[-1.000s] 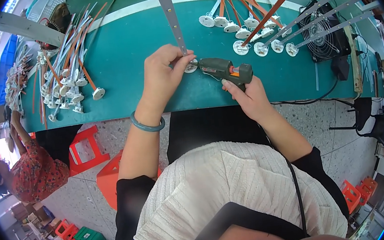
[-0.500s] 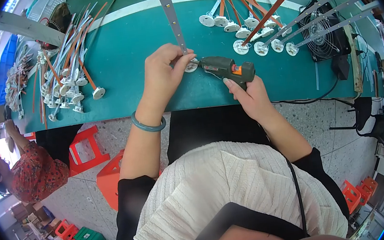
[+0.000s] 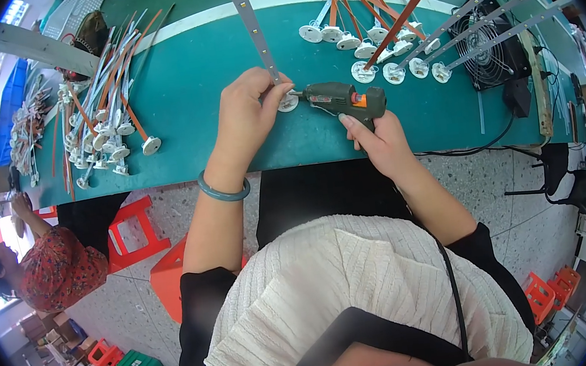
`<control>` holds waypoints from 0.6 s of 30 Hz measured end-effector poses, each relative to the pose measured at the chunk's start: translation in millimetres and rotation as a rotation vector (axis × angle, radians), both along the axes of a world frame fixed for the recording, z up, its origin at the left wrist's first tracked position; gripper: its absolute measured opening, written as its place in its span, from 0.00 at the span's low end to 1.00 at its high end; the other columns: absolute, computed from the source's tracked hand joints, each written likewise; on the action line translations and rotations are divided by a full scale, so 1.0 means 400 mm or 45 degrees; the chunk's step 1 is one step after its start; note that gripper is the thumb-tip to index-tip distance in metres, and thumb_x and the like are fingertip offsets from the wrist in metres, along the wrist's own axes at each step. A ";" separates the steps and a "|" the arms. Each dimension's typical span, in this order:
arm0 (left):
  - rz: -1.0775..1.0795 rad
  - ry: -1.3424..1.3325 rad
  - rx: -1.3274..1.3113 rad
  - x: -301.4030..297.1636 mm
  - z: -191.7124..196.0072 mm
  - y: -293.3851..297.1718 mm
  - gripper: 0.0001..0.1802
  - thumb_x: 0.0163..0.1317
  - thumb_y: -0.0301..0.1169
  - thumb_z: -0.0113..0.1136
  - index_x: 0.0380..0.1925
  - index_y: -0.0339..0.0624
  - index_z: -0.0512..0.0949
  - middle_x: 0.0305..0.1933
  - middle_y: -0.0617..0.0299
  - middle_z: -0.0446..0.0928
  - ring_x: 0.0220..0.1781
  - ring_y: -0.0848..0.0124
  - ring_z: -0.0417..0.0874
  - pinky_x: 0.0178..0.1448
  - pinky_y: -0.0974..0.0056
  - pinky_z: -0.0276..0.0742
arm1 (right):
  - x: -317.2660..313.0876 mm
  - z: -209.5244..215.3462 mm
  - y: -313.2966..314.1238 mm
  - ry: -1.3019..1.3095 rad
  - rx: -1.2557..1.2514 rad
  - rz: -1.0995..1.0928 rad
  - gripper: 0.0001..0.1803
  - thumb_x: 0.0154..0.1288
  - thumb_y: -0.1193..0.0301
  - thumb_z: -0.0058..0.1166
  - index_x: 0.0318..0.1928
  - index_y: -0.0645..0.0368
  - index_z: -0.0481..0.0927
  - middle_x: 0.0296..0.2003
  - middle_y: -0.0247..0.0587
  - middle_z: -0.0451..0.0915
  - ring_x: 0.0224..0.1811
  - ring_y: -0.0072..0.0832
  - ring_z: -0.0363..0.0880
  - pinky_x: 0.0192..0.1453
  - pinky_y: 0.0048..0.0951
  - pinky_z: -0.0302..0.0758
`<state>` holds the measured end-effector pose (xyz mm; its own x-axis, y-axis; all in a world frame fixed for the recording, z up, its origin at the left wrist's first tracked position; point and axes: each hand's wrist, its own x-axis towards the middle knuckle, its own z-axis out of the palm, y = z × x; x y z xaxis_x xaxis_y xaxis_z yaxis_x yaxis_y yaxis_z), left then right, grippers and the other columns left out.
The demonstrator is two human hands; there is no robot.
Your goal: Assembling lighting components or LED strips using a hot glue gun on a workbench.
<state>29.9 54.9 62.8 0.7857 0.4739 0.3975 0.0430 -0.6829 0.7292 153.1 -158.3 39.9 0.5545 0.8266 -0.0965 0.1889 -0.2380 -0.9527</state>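
Observation:
Between the thumb and fingers of my left hand [image 3: 250,105] is the lower end of a grey LED strip [image 3: 251,26], held upright. Its foot meets a round white base [image 3: 287,103] on the table, partly covered by my fingers. My right hand [image 3: 380,144] grips the handle of a dark green hot glue gun [image 3: 343,99], whose nozzle points left at the joint of strip and base. Whether glue is coming out cannot be made out.
Strips on white bases [image 3: 442,72] stand at the right, before a black fan [image 3: 489,48]. A pile of strips with bases [image 3: 105,131] lies at the left on the green table [image 3: 187,123]. A cable [image 3: 468,153] runs along the front edge. A co-worker [image 3: 59,265] sits at far left.
Both hands keep their hold, and the glue gun's nozzle stays at the strip's foot. The table scene has shifted very slightly in the picture. The co-worker's arm has moved a little.

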 end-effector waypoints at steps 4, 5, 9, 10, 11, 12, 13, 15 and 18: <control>-0.175 0.053 0.022 -0.009 0.013 0.005 0.03 0.61 0.20 0.63 0.35 0.33 0.81 0.38 0.51 0.81 0.38 0.55 0.83 0.42 0.58 0.79 | 0.012 0.004 -0.011 0.170 0.062 0.031 0.16 0.75 0.65 0.54 0.53 0.63 0.82 0.35 0.34 0.84 0.26 0.16 0.74 0.29 0.21 0.69; -0.271 0.078 -0.021 -0.011 0.015 0.008 0.04 0.62 0.19 0.60 0.37 0.33 0.80 0.41 0.50 0.81 0.40 0.55 0.83 0.44 0.58 0.79 | 0.015 0.001 -0.022 0.272 0.106 0.016 0.15 0.76 0.66 0.54 0.54 0.63 0.82 0.37 0.36 0.85 0.26 0.15 0.74 0.29 0.20 0.70; -0.320 0.096 0.011 -0.008 0.039 0.000 0.07 0.65 0.17 0.58 0.41 0.32 0.81 0.41 0.53 0.80 0.42 0.60 0.84 0.47 0.62 0.79 | 0.021 -0.006 -0.048 0.358 0.226 0.004 0.16 0.76 0.67 0.54 0.56 0.63 0.80 0.40 0.37 0.86 0.27 0.14 0.74 0.29 0.19 0.70; -0.288 0.115 -0.032 -0.004 0.036 -0.003 0.08 0.65 0.17 0.58 0.42 0.33 0.82 0.41 0.53 0.80 0.42 0.60 0.84 0.48 0.62 0.80 | 0.021 -0.006 -0.048 0.357 0.227 0.001 0.16 0.76 0.67 0.54 0.56 0.63 0.80 0.40 0.37 0.86 0.27 0.14 0.74 0.29 0.19 0.70; -0.256 0.135 -0.076 0.000 0.034 -0.006 0.09 0.65 0.16 0.58 0.43 0.33 0.82 0.41 0.53 0.80 0.42 0.59 0.85 0.48 0.62 0.80 | 0.019 -0.006 -0.047 0.313 0.172 0.018 0.16 0.75 0.67 0.54 0.56 0.63 0.80 0.40 0.37 0.86 0.27 0.14 0.74 0.29 0.19 0.69; -0.258 0.136 -0.075 0.003 0.034 -0.011 0.09 0.65 0.16 0.58 0.43 0.33 0.82 0.41 0.53 0.80 0.42 0.59 0.85 0.48 0.62 0.80 | 0.017 -0.006 -0.046 0.268 0.118 0.035 0.16 0.75 0.67 0.54 0.56 0.63 0.80 0.39 0.37 0.86 0.27 0.14 0.73 0.29 0.19 0.69; -0.243 0.120 -0.063 0.005 0.033 -0.017 0.08 0.64 0.17 0.57 0.42 0.33 0.81 0.42 0.51 0.80 0.43 0.56 0.84 0.48 0.59 0.81 | 0.016 -0.007 -0.044 0.270 0.119 0.031 0.16 0.75 0.67 0.54 0.56 0.63 0.80 0.39 0.37 0.86 0.27 0.14 0.73 0.29 0.19 0.69; -0.231 0.107 -0.051 0.011 0.032 -0.029 0.07 0.63 0.17 0.57 0.41 0.33 0.80 0.42 0.49 0.79 0.43 0.52 0.84 0.48 0.57 0.81 | 0.014 -0.009 -0.041 0.187 0.100 0.011 0.15 0.75 0.67 0.55 0.54 0.63 0.81 0.37 0.35 0.85 0.26 0.15 0.73 0.29 0.19 0.68; -0.205 0.117 -0.004 0.019 0.035 -0.039 0.08 0.63 0.17 0.57 0.41 0.33 0.80 0.43 0.49 0.80 0.43 0.52 0.84 0.47 0.56 0.81 | 0.015 -0.010 -0.044 0.161 0.079 -0.007 0.14 0.74 0.66 0.56 0.52 0.63 0.82 0.34 0.32 0.83 0.25 0.15 0.72 0.28 0.20 0.68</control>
